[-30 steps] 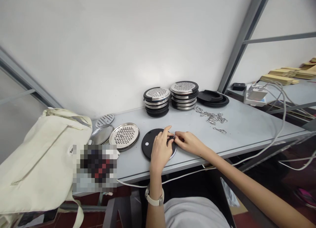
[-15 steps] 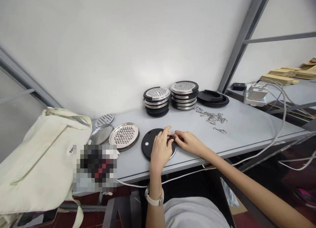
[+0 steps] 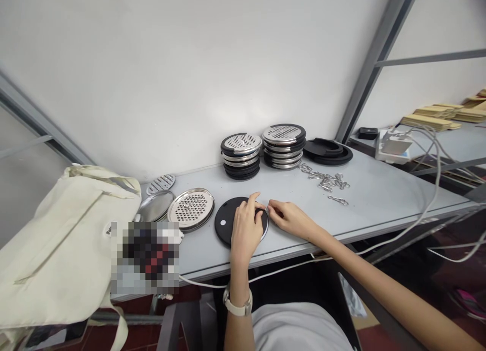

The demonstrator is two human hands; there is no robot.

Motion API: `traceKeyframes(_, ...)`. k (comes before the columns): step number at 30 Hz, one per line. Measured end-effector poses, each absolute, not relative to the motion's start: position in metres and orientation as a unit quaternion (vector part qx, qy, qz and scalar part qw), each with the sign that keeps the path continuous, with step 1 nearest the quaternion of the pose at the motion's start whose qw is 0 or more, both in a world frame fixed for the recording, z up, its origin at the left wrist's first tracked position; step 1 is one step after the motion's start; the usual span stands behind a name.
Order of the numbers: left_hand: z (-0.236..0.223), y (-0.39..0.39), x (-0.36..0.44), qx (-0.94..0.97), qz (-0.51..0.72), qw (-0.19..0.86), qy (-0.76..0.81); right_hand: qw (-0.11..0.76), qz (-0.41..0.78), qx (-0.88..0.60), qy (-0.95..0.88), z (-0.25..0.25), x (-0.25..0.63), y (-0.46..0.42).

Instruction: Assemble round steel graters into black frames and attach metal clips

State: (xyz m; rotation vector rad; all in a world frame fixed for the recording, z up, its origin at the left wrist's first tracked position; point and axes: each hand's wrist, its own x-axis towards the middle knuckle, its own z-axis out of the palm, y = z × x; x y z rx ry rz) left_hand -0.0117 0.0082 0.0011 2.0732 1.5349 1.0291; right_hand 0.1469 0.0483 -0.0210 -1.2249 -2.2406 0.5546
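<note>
A black round disc (image 3: 224, 232) with a white dot and a silvery lower rim lies flat near the table's front edge. My left hand (image 3: 246, 222) rests over its right part and holds it, one finger raised and the thumb bent towards the rim. Just beyond the disc's right edge, my right hand (image 3: 286, 217) is closed in a pinch. A tiny metallic glint shows at its fingertips, close to my left fingers; what it pinches is too small to name. Right of the hands lie several wire snap hooks (image 3: 327, 181), with one hook (image 3: 337, 200) apart.
Two stacks of round graters, the left stack (image 3: 241, 156) and the right stack (image 3: 284, 146), stand by the wall beside black round trays (image 3: 328, 152). Loose grater plates (image 3: 192, 209) lie left. A cream bag (image 3: 64, 260) hangs over the left end; a white cable (image 3: 402, 224) runs along the front.
The disc has slid slightly left, away from my right hand. A narrow gap now shows between its rim and my right fingers. My left hand has barely moved.
</note>
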Motion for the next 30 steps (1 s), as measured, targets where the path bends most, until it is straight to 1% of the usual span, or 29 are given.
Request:
traceKeyframes(6,-0.001,0.008,-0.013,0.734,0.370,0.169,0.544,0.272,0.209,-0.456,-0.821,-0.020,0.146,0.049)
traceKeyframes(12,-0.001,0.004,-0.007,0.736,0.369,0.199,0.533,0.265,0.212,-0.456,-0.823,-0.020,0.146,0.050)
traceKeyframes(23,0.002,0.001,-0.001,0.737,0.340,0.165,0.561,0.248,0.220,-0.453,-0.828,-0.023,0.149,0.053)
traceKeyframes(30,0.002,0.001,-0.001,0.734,0.331,0.167,0.568,0.247,0.223,-0.460,-0.823,-0.024,0.149,0.054)
